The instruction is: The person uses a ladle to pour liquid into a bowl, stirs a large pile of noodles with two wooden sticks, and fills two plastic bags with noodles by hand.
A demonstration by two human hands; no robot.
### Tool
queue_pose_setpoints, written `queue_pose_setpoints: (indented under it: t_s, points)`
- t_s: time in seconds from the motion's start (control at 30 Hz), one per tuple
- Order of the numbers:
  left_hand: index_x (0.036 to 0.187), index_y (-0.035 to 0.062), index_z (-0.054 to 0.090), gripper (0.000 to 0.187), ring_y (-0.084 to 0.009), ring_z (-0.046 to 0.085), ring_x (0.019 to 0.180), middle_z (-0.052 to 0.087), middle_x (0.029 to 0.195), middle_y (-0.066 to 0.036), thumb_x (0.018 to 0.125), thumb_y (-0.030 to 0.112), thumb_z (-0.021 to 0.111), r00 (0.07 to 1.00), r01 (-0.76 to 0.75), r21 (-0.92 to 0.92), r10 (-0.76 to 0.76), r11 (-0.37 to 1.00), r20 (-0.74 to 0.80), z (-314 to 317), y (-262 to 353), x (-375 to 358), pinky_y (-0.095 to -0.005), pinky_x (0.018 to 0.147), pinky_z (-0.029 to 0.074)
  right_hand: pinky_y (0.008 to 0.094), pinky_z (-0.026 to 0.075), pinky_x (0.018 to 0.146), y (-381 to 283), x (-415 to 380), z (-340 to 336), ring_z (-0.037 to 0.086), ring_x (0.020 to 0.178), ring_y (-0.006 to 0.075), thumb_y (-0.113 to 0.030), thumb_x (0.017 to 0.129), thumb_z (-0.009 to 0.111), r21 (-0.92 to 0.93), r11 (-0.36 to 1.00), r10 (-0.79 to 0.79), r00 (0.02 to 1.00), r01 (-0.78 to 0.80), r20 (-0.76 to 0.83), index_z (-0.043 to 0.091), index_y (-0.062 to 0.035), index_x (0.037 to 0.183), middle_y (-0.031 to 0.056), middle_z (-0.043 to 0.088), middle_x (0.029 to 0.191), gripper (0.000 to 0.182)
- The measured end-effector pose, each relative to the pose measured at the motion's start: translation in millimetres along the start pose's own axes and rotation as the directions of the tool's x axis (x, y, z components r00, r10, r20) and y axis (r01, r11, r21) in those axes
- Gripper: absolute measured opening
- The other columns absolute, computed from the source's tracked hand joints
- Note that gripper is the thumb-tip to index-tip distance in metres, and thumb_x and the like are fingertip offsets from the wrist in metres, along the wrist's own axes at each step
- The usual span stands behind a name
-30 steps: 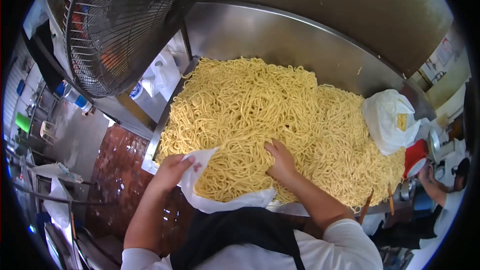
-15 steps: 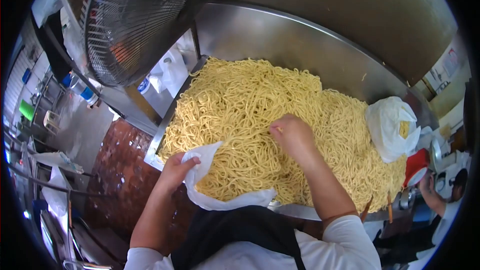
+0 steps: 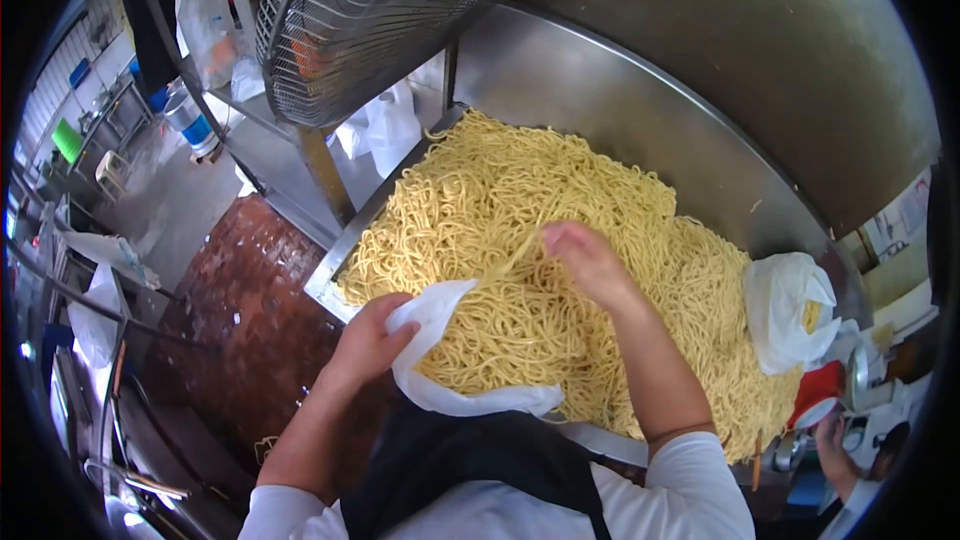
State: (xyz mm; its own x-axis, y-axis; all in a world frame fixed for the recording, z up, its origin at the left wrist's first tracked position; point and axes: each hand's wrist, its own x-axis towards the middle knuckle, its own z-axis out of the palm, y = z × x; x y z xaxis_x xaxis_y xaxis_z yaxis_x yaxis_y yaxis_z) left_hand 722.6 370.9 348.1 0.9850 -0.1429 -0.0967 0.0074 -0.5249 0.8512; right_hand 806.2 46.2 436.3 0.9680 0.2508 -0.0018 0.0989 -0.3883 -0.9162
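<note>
A deep heap of yellow noodles fills a metal tray in front of me. My left hand pinches the rim of a white plastic bag, thumb on top. The bag lies open along the near side of the tray, with noodles inside its mouth. Over the middle of the heap is my right hand, slightly blurred, its fingers closed on a few noodle strands that stretch left toward the bag.
A large fan stands at the upper left. Another white bag with noodles sits on the heap's right end. Beyond it are a red container and another person's hand. A metal backsplash rises behind the tray.
My right hand has lifted a little from the heap and draws strands toward the bag. My left hand keeps hold of the bag's rim. The view has turned slightly.
</note>
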Motion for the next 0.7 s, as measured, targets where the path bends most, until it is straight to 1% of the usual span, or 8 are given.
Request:
queue_pose_setpoints:
  t_s: [0.13, 0.27, 0.33, 0.43, 0.5, 0.6, 0.67, 0.7]
  points:
    - [0.13, 0.0021, 0.056, 0.045, -0.022, 0.057, 0.116, 0.06, 0.126, -0.013, 0.09, 0.019, 0.068, 0.971, -0.171, 0.125, 0.189, 0.977, -0.145, 2, 35, 11, -0.0359, 0.096, 0.047, 0.0416, 0.048, 0.093, -83, 0, -23, 0.064, 0.102, 0.0281, -0.033, 0.102, 0.047, 0.547, 0.766, -0.269, 0.941, 0.338, -0.204, 0.059, -0.0076, 0.083, 0.0151, 0.068, 0.115, 0.033]
    - [0.143, 0.003, 0.043, 0.057, -0.0302, 0.049, 0.131, 0.052, 0.139, -0.019, 0.094, 0.025, 0.065, 0.925, -0.377, -0.436, 0.351, 0.817, -0.143, 5, 104, 23, -0.0408, 0.104, 0.041, 0.0372, 0.051, 0.082, -133, -6, -25, 0.063, 0.084, 0.0251, -0.037, 0.104, 0.042, 0.798, 0.509, -0.25, 0.943, 0.323, -0.222, 0.055, -0.0138, 0.079, 0.0109, 0.068, 0.1, 0.037]
    - [0.148, 0.0026, 0.035, 0.066, -0.0292, 0.045, 0.135, 0.048, 0.143, -0.02, 0.094, 0.024, 0.065, 0.859, -0.487, -0.545, 0.487, 0.682, -0.158, 18, 145, 22, -0.0377, 0.106, 0.04, 0.0298, 0.048, 0.06, -143, -4, -21, 0.057, 0.064, 0.0179, -0.04, 0.105, 0.037, 0.966, 0.222, -0.312, 0.948, 0.132, -0.058, 0.053, -0.0171, 0.076, 0.005, 0.06, 0.081, 0.04]
    - [0.138, 0.0005, 0.047, 0.053, -0.0257, 0.056, 0.122, 0.059, 0.128, -0.019, 0.094, 0.025, 0.063, 0.805, -0.581, -0.481, 0.552, 0.656, -0.22, 49, 168, 32, -0.0346, 0.096, 0.047, 0.0253, 0.037, 0.045, -164, -11, -3, 0.045, 0.049, 0.0106, -0.041, 0.106, 0.036, 0.952, 0.273, -0.287, 0.956, 0.141, -0.059, 0.052, -0.0183, 0.076, 0.0018, 0.05, 0.071, 0.041]
    - [0.124, 0.0, 0.057, 0.034, -0.0177, 0.061, 0.104, 0.066, 0.108, -0.01, 0.097, 0.021, 0.06, 0.867, -0.165, -0.485, 0.361, 0.859, 0.344, 48, 169, 40, -0.0325, 0.093, 0.046, 0.0252, 0.037, 0.043, -169, -18, -2, 0.042, 0.045, 0.0091, -0.039, 0.106, 0.035, 0.944, 0.277, -0.334, 0.939, 0.178, -0.079, 0.051, -0.0168, 0.076, 0.0023, 0.05, 0.07, 0.041]
    - [0.103, 0.0, 0.061, 0.02, -0.0154, 0.062, 0.086, 0.067, 0.091, -0.006, 0.098, 0.019, 0.058, 0.926, -0.079, -0.526, 0.257, 0.847, 0.275, 59, 125, 55, -0.0293, 0.083, 0.049, 0.0258, 0.037, 0.042, -160, -28, -21, 0.043, 0.045, 0.0087, -0.038, 0.106, 0.034, 0.85, 0.313, -0.457, 0.852, 0.424, -0.257, 0.05, -0.0145, 0.076, 0.0028, 0.049, 0.069, 0.041]
    - [0.099, 0.0018, 0.061, 0.02, -0.0168, 0.062, 0.096, 0.067, 0.099, -0.009, 0.101, 0.019, 0.052, 0.929, 0.042, -0.614, 0.196, 0.788, 0.315, 46, 111, 56, -0.0327, 0.089, 0.048, 0.0252, 0.04, 0.046, -153, -34, -36, 0.046, 0.049, 0.0096, -0.036, 0.106, 0.036, 0.805, 0.349, -0.456, 0.837, 0.48, -0.302, 0.052, -0.0129, 0.079, 0.0046, 0.053, 0.073, 0.039]
    - [0.1, 0.0052, 0.062, 0.02, -0.0157, 0.059, 0.095, 0.066, 0.1, -0.006, 0.099, 0.023, 0.053, 0.934, 0.047, -0.836, 0.272, 0.547, 0.231, 36, 111, 55, -0.0316, 0.086, 0.045, 0.0246, 0.043, 0.051, -151, -35, -38, 0.049, 0.052, 0.0105, -0.034, 0.106, 0.037, 0.75, 0.388, -0.455, 0.819, 0.535, -0.349, 0.054, -0.0113, 0.082, 0.0063, 0.056, 0.076, 0.037]
